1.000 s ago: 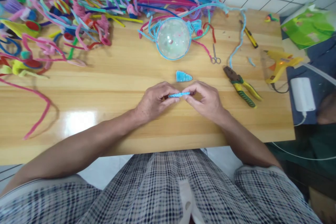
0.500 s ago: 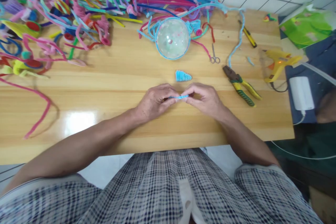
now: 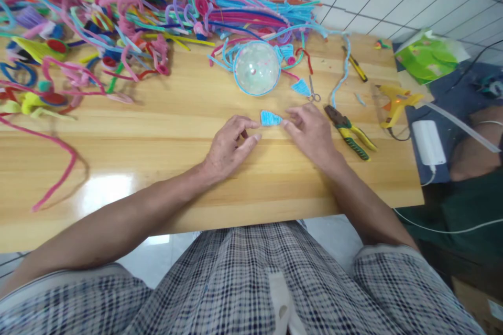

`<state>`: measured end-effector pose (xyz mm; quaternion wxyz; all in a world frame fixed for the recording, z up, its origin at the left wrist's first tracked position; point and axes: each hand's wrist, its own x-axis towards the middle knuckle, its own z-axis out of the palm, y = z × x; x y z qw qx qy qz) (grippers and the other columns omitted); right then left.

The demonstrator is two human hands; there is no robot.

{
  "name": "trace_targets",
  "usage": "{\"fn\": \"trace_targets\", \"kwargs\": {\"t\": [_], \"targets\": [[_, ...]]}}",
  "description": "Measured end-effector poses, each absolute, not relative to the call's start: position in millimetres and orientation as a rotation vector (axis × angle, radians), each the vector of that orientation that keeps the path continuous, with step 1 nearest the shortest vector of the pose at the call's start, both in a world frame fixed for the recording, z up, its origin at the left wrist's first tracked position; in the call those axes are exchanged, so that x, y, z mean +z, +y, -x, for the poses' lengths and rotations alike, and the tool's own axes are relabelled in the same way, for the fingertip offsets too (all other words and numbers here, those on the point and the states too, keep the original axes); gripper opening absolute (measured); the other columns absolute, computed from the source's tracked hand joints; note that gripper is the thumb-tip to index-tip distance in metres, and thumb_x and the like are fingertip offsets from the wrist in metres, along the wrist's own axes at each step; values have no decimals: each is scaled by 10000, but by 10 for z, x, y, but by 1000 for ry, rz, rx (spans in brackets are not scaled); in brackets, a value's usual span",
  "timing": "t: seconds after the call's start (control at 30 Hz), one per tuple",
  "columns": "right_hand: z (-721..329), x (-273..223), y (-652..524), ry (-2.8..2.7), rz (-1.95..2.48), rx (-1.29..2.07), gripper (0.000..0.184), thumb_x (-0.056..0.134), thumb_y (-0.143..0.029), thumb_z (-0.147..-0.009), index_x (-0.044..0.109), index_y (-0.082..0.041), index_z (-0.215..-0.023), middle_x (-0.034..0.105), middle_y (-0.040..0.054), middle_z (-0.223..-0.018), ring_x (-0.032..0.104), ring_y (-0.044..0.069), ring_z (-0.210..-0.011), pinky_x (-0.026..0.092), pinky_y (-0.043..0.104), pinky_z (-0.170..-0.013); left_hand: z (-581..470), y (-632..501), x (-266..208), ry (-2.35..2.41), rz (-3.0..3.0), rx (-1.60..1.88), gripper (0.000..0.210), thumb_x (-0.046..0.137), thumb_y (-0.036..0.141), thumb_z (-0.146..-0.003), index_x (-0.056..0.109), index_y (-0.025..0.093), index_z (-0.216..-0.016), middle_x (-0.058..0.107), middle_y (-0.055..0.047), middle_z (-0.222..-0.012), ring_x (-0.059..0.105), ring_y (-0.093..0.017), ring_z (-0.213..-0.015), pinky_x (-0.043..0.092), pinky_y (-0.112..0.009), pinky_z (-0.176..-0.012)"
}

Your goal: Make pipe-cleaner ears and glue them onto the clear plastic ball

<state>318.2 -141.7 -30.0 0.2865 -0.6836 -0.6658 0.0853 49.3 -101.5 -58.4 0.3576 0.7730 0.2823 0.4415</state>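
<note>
A light-blue, fuzzy wedge-shaped piece lies flat on the table between my two hands. My left hand is open, its thumb and index finger apart, the index fingertip just left of the piece's wide end. On the other side, my right hand is open too, with the thumb tip at or touching the narrow end. A second blue wedge rests farther back, beside small scissors. Behind the pieces stands a clear round dome with a blue rim.
Pliers lie right of my right hand. Farther right are a yellow glue gun, a box cutter and a white power adapter. Tangled pipe cleaners cover the back left. Another person's arm shows at far right.
The blue wedge pinched between my hands is out of my fingers, which have spread apart. Two wedges now lie on the table, one near the scissors. The camera view has shifted slightly.
</note>
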Motion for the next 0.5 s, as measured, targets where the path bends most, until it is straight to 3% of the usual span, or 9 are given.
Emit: {"fn": "trace_targets", "kwargs": {"t": [0.13, 0.33, 0.4, 0.5], "targets": [[-2933, -356, -1354, -1959, 1860, 233, 198, 742, -278, -1005, 793, -232, -1191, 791, 140, -1197, 741, 338, -1153, 615, 485, -1003, -503, -1014, -599, 715, -1994, 1148, 148, 709, 333, -1114, 754, 222, -1202, 763, -48, -1047, 676, -141, -823, 569, -262, -754], [-2948, -244, -1349, -1768, 1667, 709, 61, 764, -263, -938, 710, -236, -947, 725, 7, -862, 646, 199, -778, 514, 348, -755, -521, -1001, -632, 758, -1930, 1159, 224, 738, 363, -1095, 744, 211, -1260, 777, -72, -1145, 668, -128, -804, 554, -249, -713], [-2939, -139, -1405, -1762, 1579, 812, 56, 760, -285, -957, 736, -234, -952, 719, -11, -832, 622, 178, -750, 475, 329, -724, -523, -1002, -620, 742, -1894, 1149, 289, 770, 407, -1080, 747, 202, -1283, 787, -74, -1128, 659, -124, -782, 535, -244, -685], [-2889, 0, -1473, -1893, 1450, 803, 86, 767, -309, -991, 798, -235, -961, 737, -1, -854, 623, 170, -779, 477, 334, -773, -522, -1009, -574, 664, -1841, 1115, 287, 796, 449, -1071, 793, 194, -1202, 767, -33, -941, 632, -117, -729, 502, -241, -663]]}}
